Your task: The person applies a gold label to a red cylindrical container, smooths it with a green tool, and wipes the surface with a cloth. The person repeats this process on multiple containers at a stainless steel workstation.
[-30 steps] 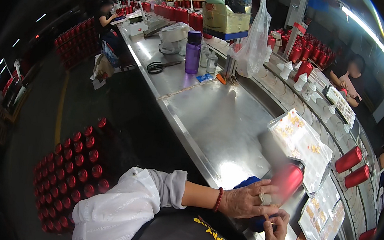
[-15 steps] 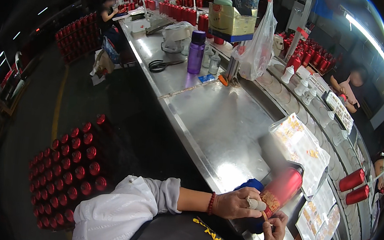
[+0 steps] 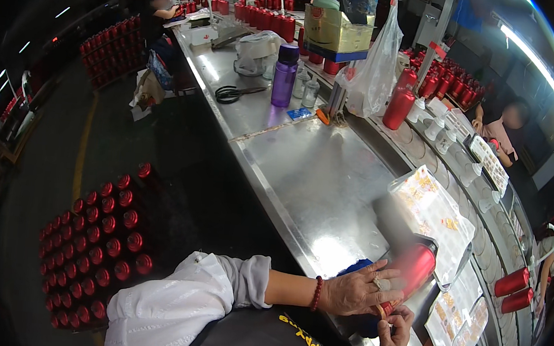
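A red bottle (image 3: 418, 263) with a dark end lies slanted at the table's near right, its far end blurred. My left hand (image 3: 362, 290), ringed and with its fingers stretched out, lies flat across the bottle's near part. It covers most of the gold pattern there. My right hand (image 3: 394, 335) is closed at the bottle's near end, thumb and forefinger bent together; what lies between those fingertips is too small to make out. Blue cloth (image 3: 356, 265) shows beside the bottle, partly under my left hand.
Sheets with gold prints (image 3: 435, 210) lie beyond the bottle, and more printed sheets (image 3: 455, 324) lie right of it. A purple bottle (image 3: 284, 78) and scissors (image 3: 234, 94) stand and lie farther up the metal table (image 3: 316, 176). Curved conveyor (image 3: 418, 146) carries red bottles (image 3: 399, 108). People work beyond it.
My left hand's fingers have straightened from a bent grip and spread flat over the bottle's gold pattern. Red bottles have come into view on the conveyor beside the hanging plastic bag.
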Tool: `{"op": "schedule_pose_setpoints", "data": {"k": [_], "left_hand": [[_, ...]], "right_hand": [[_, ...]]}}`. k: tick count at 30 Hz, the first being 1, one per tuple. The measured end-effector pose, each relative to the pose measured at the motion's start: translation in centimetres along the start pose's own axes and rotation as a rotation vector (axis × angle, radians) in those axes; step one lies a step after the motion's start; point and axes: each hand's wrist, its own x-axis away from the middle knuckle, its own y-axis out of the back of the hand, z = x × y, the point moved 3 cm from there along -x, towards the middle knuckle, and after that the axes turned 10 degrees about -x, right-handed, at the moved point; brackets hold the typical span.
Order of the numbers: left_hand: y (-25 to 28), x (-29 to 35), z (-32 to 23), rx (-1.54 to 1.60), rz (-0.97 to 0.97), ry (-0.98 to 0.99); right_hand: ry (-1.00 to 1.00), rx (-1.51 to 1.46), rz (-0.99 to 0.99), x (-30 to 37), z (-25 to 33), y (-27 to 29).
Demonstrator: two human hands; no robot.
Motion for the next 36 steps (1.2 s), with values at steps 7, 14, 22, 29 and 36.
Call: {"op": "schedule_pose_setpoints", "data": {"k": [7,14,22,29,36], "left_hand": [[0.3,0.7,0.7,0.103,-0.013,0.082],[0.6,3.6,0.3,0.077,-0.006,-0.016],[1.9,3.1,-0.7,-0.029,0.003,-0.140],[0.9,1.1,-0.6,-0.013,0.013,-0.003],[-0.5,1.1,1.4,-0.053,0.189,0.187]], "right_hand": [[-0.001,0.040,-0.012,0.0,-0.5,0.2],[-0.009,0.022,-0.012,0.1,-0.6,0.3],[-0.023,0.027,-0.009,-0.1,-0.3,0.1],[-0.015,0.020,-0.011,-0.1,-0.3,0.0],[0.076,0.132,-0.011,-0.3,0.3,0.2]]}}
